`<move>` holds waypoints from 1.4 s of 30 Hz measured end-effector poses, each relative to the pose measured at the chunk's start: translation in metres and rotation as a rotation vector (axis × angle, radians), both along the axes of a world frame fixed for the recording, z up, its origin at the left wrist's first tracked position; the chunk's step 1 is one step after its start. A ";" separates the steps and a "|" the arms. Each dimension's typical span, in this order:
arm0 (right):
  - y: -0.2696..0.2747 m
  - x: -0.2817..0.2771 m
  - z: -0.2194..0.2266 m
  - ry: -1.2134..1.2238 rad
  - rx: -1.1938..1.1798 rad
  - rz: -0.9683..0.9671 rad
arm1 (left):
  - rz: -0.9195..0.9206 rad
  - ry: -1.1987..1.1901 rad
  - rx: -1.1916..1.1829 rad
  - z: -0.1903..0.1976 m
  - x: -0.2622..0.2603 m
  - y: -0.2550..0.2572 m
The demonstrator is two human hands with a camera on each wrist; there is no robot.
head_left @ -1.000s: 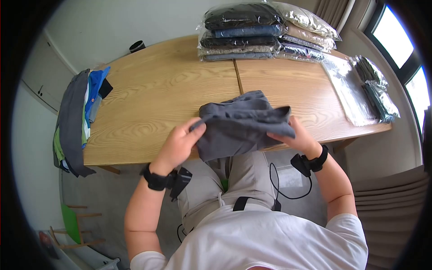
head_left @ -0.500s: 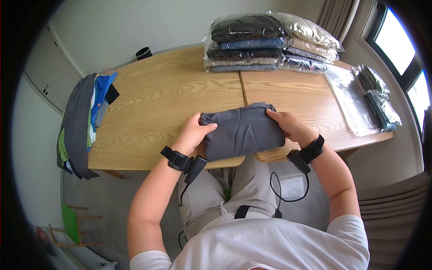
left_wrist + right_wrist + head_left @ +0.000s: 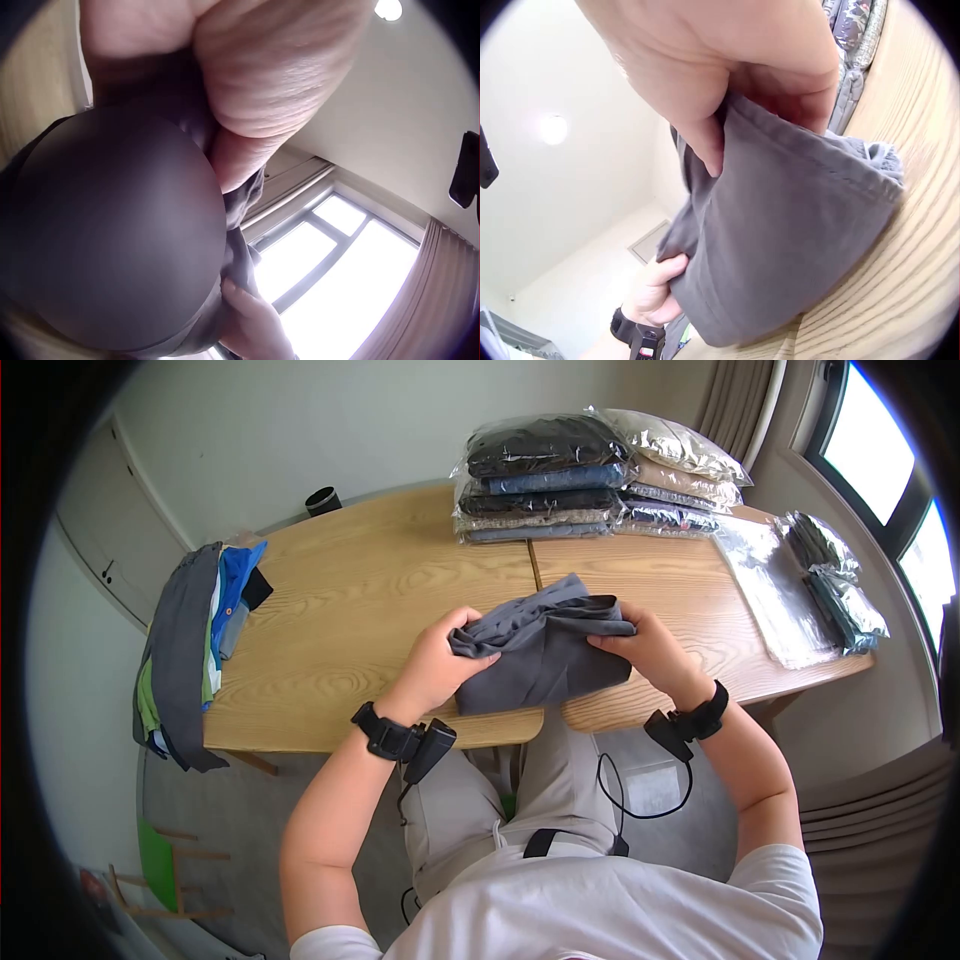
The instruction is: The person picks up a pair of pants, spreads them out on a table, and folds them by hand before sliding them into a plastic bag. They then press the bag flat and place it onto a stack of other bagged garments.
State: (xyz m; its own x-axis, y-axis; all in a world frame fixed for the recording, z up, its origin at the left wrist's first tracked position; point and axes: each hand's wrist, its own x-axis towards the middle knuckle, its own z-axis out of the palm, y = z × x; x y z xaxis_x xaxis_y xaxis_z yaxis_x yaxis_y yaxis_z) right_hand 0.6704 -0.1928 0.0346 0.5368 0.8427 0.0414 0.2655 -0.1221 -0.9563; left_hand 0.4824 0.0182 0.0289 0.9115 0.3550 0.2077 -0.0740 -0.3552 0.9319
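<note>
A folded dark grey garment (image 3: 545, 660) is held between both hands near the table's front edge, its upper layers bunched and open along the top. At its left end the left hand (image 3: 442, 660) grips the cloth, thumb on the near side. The right hand (image 3: 655, 652) pinches the right end, thumb in front and fingers behind. In the right wrist view a stitched hem (image 3: 832, 165) runs along the edge below the right hand's fingers. Grey cloth (image 3: 112, 232) fills much of the left wrist view, close to the lens.
Bagged folded clothes (image 3: 545, 450) stand in stacks at the back of the wooden table (image 3: 350, 610). Clear plastic bags (image 3: 770, 595) lie at the right, beside small bagged garments (image 3: 840, 595). Loose clothes (image 3: 185, 650) hang over the left edge. A seam splits the tabletop.
The garment went from loosely gathered to a flat folded bundle half a second ago, and now its top is spread and bunched again. Both hands still hold its ends.
</note>
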 end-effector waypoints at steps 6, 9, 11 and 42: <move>-0.012 -0.019 -0.001 -0.556 0.063 -0.167 | -0.073 -0.252 0.423 0.053 -0.018 -0.027; -0.016 -0.043 -0.007 -0.928 0.291 -0.343 | -0.115 -0.307 0.619 0.073 -0.021 -0.035; -0.020 -0.046 -0.003 -1.038 0.336 -0.286 | -0.226 -0.257 0.889 0.085 -0.025 -0.043; -0.048 -0.049 0.011 -0.138 0.382 0.615 | -0.495 -0.392 1.021 0.109 -0.075 -0.086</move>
State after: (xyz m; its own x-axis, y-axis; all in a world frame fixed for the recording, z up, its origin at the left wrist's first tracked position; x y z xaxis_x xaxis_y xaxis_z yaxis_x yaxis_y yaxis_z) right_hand 0.6219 -0.2408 0.0461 -0.0599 0.9032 0.4251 0.3000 0.4225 -0.8553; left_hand 0.4073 -0.0673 0.1379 0.7143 -0.5059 0.4835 -0.6267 -0.7700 0.1202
